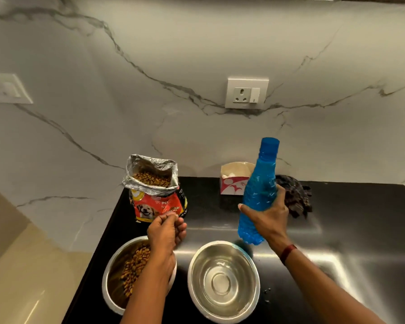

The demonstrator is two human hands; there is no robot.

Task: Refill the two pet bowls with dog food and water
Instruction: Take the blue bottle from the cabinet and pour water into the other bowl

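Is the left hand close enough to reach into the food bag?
Probably yes. The left hand hovers just in front of the bag, whose top stands open toward it. Nothing sits between the two, so the way looks free.

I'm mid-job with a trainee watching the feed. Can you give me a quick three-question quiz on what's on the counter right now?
1. True or false: the round steel bowl on the right is full of dog food.
2. Multiple choice: what has a grip on the blue plastic bottle?
A. the left hand
B. the right hand
C. nothing, as it stands on the counter
3. Fill in: the open red dog-food bag stands behind the round steel bowl with kibble, which is the ____ one of the two.

Key
1. False
2. B
3. left
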